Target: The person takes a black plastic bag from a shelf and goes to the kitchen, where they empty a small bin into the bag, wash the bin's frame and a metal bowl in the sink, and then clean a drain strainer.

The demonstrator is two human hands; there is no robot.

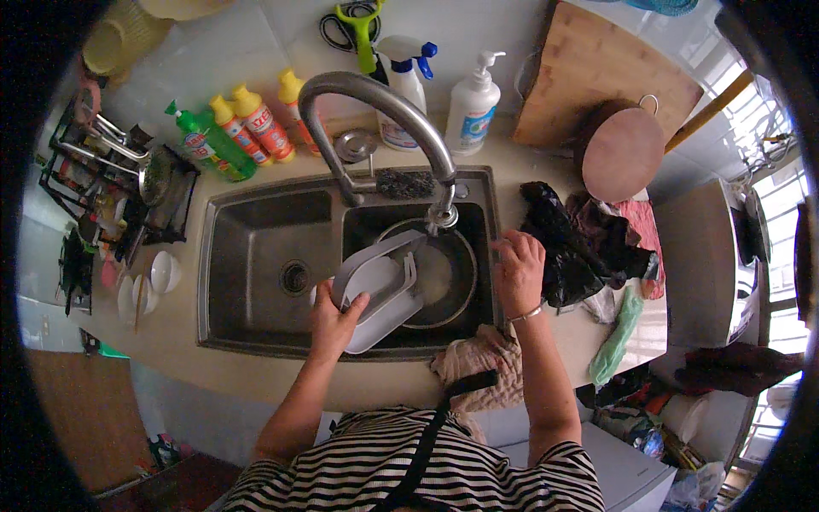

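Note:
My left hand (336,321) grips the near left side of a pale grey plastic container (379,315), thumb on top. The container is tilted over the right basin of a stainless steel double sink (202,288). Below it rests a round pan or basin (457,301) holding cloudy liquid, partly covered by the container. The head of a curved metal faucet (384,96) hangs above that pan. My right hand (519,265) hovers by the sink's right edge, fingers bent. Nothing shows in it, but its fingertips are blurred.
Cleaning bottles (262,121) and a white pump bottle (473,112) line the back wall. Black plastic bags (556,243) lie right of the sink. A crumpled cloth (492,358) drapes over the front edge. White bowls (165,272) sit at the left.

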